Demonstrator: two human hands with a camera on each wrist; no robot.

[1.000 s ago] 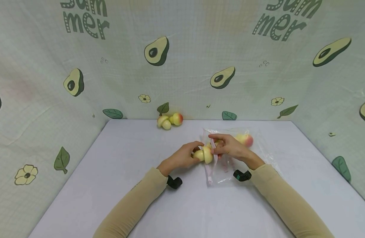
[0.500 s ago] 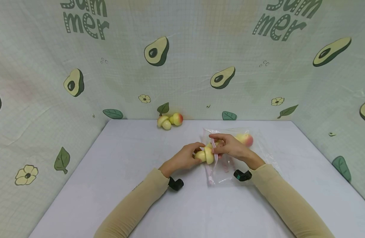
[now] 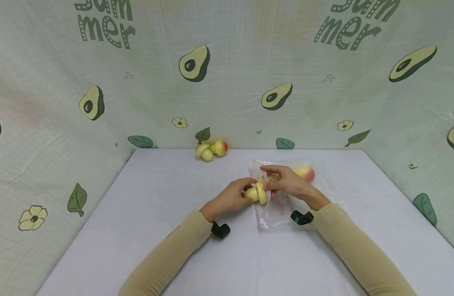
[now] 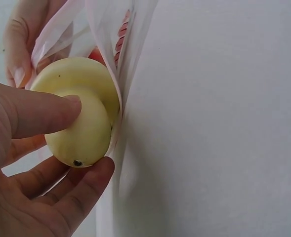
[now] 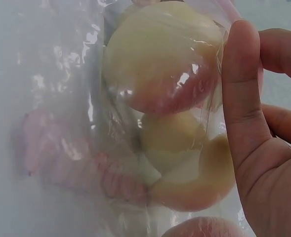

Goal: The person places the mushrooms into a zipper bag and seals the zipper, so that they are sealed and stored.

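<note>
My left hand point(image 3: 232, 195) grips a pale yellow mushroom point(image 3: 252, 194) by its stem, thumb on top and fingers beneath. In the left wrist view the cap of this mushroom point(image 4: 66, 74) sits within the mouth of a clear zip bag, and the stem end points outward. With my right hand point(image 3: 289, 181) I pinch the pink-edged rim of the bag point(image 3: 279, 220) between thumb and fingers. Inside the bag lies a red-tinged mushroom point(image 3: 304, 173), with more mushrooms point(image 5: 194, 195) showing through the film in the right wrist view, partly hidden by the hand.
Two more mushrooms point(image 3: 203, 151) rest at the back edge of the white table point(image 3: 167, 185). Behind them hangs a cloth point(image 3: 234, 61) printed with avocados, and similar cloth lines both sides.
My left hand has shifted slightly right, bringing the mushroom's cap further into the bag mouth. The right hand keeps its hold on the rim almost unmoved.
</note>
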